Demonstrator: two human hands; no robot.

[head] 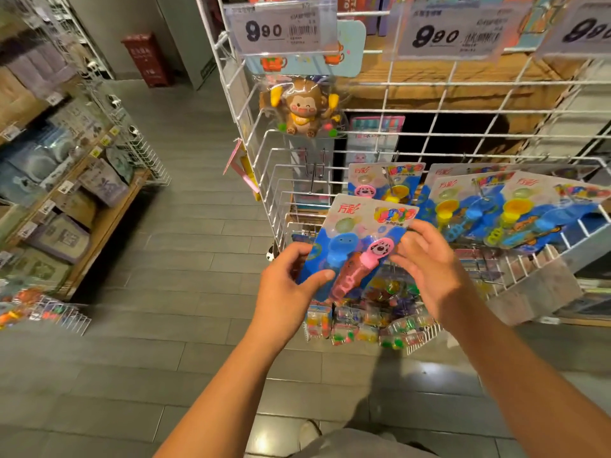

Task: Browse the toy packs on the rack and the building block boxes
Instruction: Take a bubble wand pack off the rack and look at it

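A blue carded toy pack [355, 233] with a pink wand and a blue figure is held in front of the white wire rack [264, 160]. My left hand [287, 285] grips its left edge, thumb across the front. My right hand [426, 266] touches its right edge with spread, slightly bent fingers. Several similar blue packs [496, 209] hang on hooks to the right, one more pack [385, 183] just behind. A brown monkey toy pack [302, 107] hangs higher up.
Price tags reading 9.90 [281, 29] and 9.80 [453, 34] hang at the rack's top. A wire basket of small colourful toys [367, 322] sits below my hands. Shelves of boxed goods [66, 200] line the left across a grey tiled aisle. A red bin [147, 57] stands far back.
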